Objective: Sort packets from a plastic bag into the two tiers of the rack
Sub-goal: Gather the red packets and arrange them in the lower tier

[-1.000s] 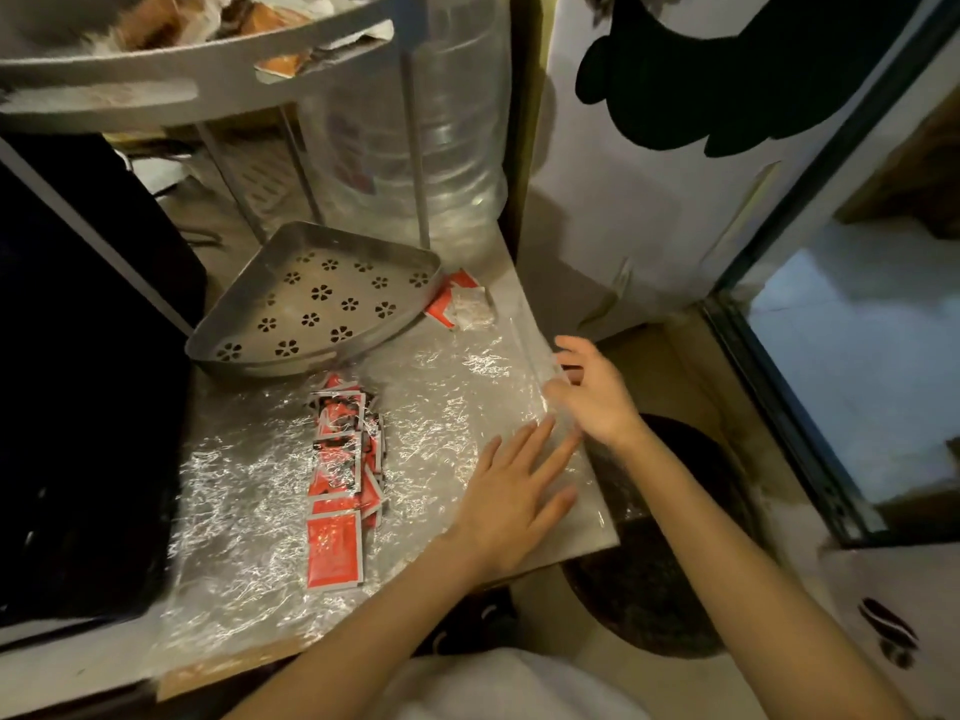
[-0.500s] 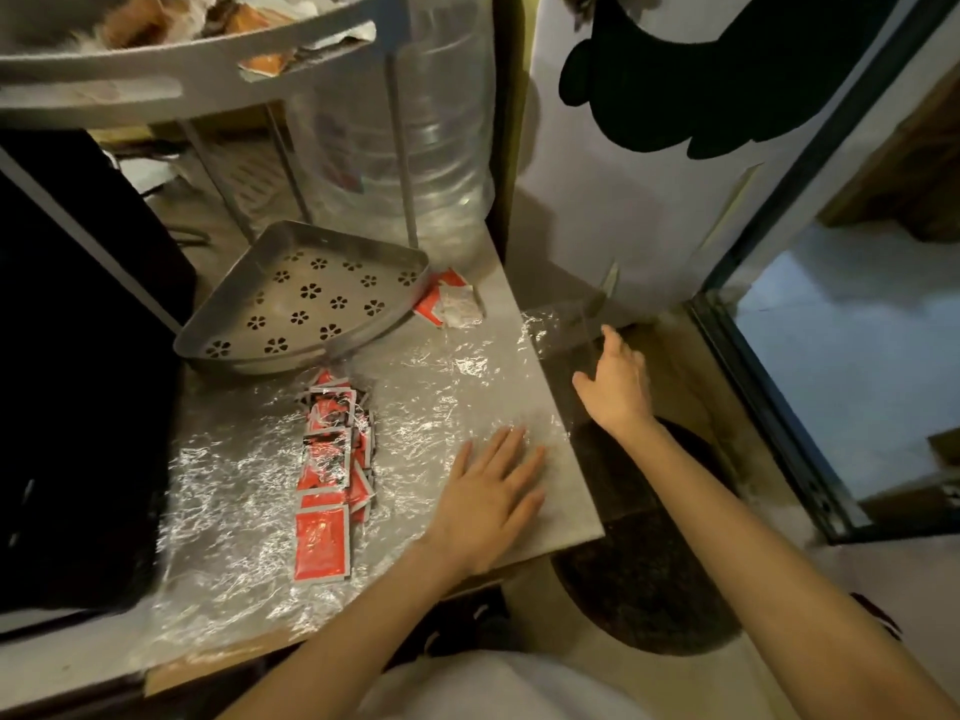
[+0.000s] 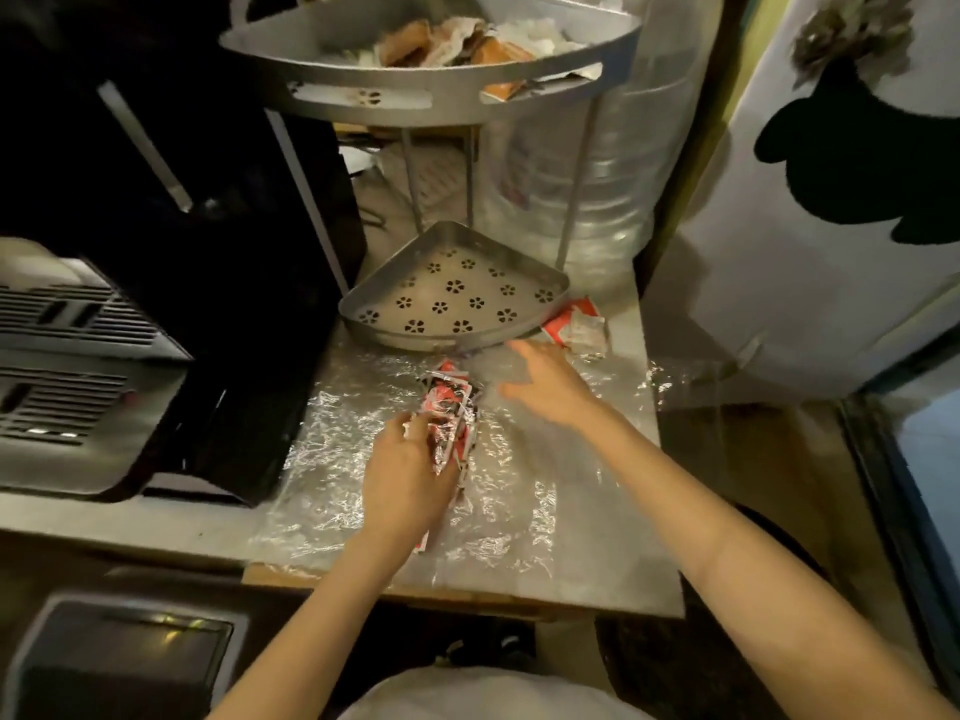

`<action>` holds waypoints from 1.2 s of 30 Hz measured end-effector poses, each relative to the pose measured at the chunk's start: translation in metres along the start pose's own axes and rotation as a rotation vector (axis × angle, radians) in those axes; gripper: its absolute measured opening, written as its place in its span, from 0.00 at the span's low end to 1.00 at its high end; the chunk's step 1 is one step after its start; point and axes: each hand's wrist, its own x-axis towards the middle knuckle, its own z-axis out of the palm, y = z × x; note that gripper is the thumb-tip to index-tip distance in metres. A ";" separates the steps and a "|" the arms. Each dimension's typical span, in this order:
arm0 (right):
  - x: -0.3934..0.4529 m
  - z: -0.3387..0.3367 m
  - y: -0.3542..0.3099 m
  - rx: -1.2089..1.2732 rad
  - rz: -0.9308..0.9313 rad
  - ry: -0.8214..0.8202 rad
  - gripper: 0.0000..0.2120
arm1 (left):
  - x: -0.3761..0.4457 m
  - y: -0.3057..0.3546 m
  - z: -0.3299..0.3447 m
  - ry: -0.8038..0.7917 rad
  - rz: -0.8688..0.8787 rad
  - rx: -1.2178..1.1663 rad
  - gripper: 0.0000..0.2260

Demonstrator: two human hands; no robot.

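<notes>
Two bare hands work over a clear plastic bag (image 3: 498, 517) spread flat and crinkled on a grey counter (image 3: 636, 589) in the centre of the frame. The left hand (image 3: 408, 480) lies on a row of red-and-white packets (image 3: 451, 407) under the plastic film, its fingers curled around the near end of the bunch and gripping it. The right hand (image 3: 545, 387), blurred, is above the bag to the right of the packets, with fingers extended and relaxed and nothing held; the index finger points toward the lower tier.

The rack stands at the far edge of the counter. Its lower tier (image 3: 452, 298), a metal tray with flower-shaped perforations, sits just beyond the far end of the packet row and holds no packets. Its upper tier (image 3: 431, 88), at the top centre of the frame, contains orange-brown and white wrappers (image 3: 452, 41). One more red-and-white packet (image 3: 579, 327) lies on the counter, touching the right corner of the lower tier.

A large clear water bottle (image 3: 613, 163) stands behind the rack. A dark appliance (image 3: 171, 210) fills the upper left.
</notes>
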 end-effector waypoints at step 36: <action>0.024 -0.049 -0.011 0.656 0.292 -0.430 0.20 | 0.039 -0.019 -0.074 -0.609 -0.254 -0.766 0.32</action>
